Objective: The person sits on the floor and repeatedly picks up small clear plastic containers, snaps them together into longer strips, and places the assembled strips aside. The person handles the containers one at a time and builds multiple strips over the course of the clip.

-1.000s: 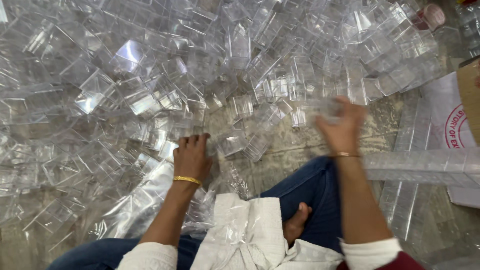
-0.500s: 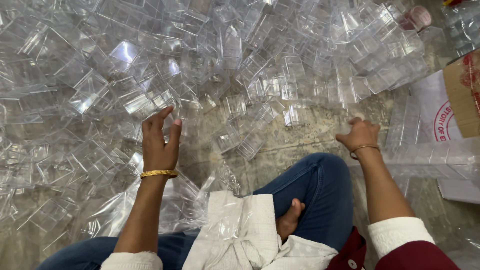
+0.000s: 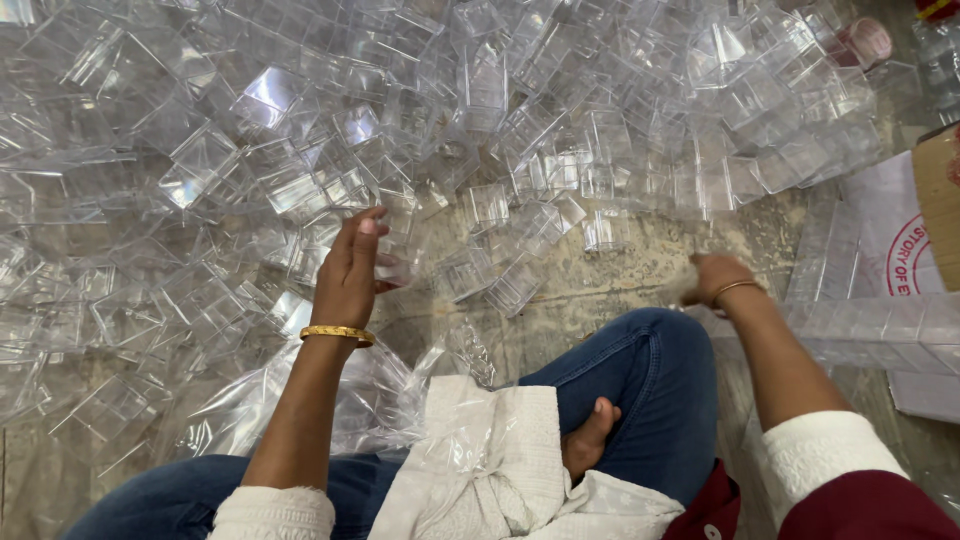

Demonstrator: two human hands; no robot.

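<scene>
A big heap of small clear plastic boxes (image 3: 480,130) covers the floor in front of me. My left hand (image 3: 350,268), with a gold bangle, lies palm down at the heap's near edge. Its fingers are stretched out and its thumb presses a small clear box (image 3: 398,258). My right hand (image 3: 716,279), also bangled, is curled low beside my blue-jeaned knee (image 3: 640,380). It is at the end of a long row of nested clear boxes (image 3: 870,322). Whatever is inside its fingers is blurred.
Crumpled clear plastic bags (image 3: 400,400) lie by my lap. At the right are a white printed sheet (image 3: 900,250) and a cardboard box edge (image 3: 940,200). A pink-lidded jar (image 3: 868,40) stands at the far right. A bare stone floor patch (image 3: 600,290) lies ahead of my knee.
My left hand has slid right along the heap's edge onto a small box. My right hand came back from the heap and dropped beside my knee, near the nested row.
</scene>
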